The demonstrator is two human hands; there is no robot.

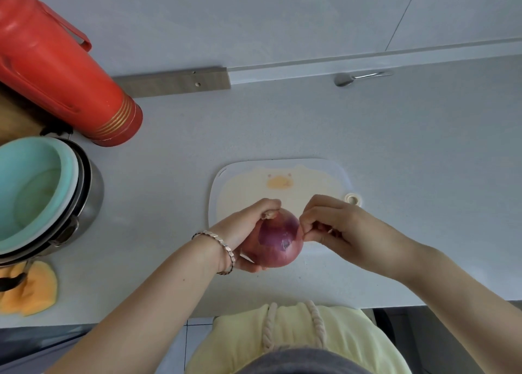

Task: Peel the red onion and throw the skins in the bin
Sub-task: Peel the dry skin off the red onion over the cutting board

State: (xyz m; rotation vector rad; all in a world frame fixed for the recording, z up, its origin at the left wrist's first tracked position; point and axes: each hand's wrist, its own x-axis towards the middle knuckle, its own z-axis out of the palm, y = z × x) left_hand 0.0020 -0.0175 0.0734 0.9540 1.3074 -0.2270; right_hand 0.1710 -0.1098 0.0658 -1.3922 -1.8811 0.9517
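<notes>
The person is holding the red onion (275, 239) in the air just above the near edge of the white cutting board (310, 173), which is lying on the pale grey counter (395, 147). The left hand (248, 226) is gripping the onion from its left side, fingers curled round the far end by the dry stem tip and the palm cupping it from underneath; a link bracelet (226, 246) is sitting on that wrist. The right hand (333, 226) is touching the onion's right flank, with its thumb and fingertips pinched together at the skin; whether a loose flap is held between them cannot be told. The onion is showing a darker purple patch on top and paler skin around it. At the far left a red flask (56, 71) is standing, and near it a metal pot (90, 204) is holding a teal bowl (34, 193). A metal spoon (353, 77) is lying at the far edge of the counter, well apart from the hands.
</notes>
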